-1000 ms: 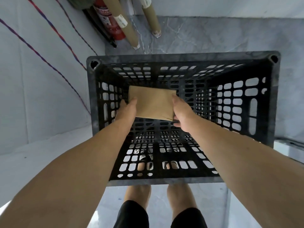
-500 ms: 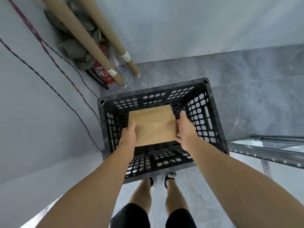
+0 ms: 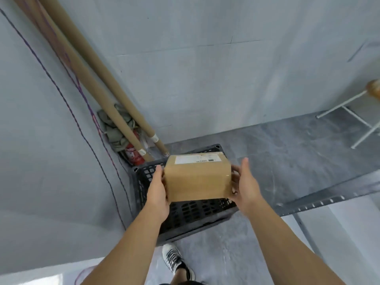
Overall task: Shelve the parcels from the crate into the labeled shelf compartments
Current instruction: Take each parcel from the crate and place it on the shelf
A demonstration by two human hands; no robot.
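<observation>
Hands squeeze a brown parcel (image 3: 197, 179) from both sides. The left hand (image 3: 158, 190) grips its 9 o'clock side and the right hand (image 3: 244, 186) grips its 3 o'clock side, with the right thumb sticking up. The fingers bend round the edges, so each hand is tight on the box. I think two hands are used because the box is wide and smooth, and one hand could let it slip. The parcel is up in the air, above the black crate (image 3: 189, 214), not inside it. It is held flat with the white label (image 3: 197, 159) on top, most likely so the words can be read and matched to a shelf spot. The words are too small for me to read. The crate sits on the grey floor (image 3: 287, 161), near the wall. The parcel hides much of its inside, so I cannot tell if more parcels are in there. A grey metal shelf (image 3: 320, 200) edge shows at 3 o'clock from the crate, and its spots and names are out of view. Long brown tubes (image 3: 98, 83) lean in the corner at 11 o'clock, with a red fire extinguisher (image 3: 133, 153) beside them. A white stool (image 3: 349, 112) stands at 2 o'clock. The next job, I think, is to turn to the shelf and find the right spot.
</observation>
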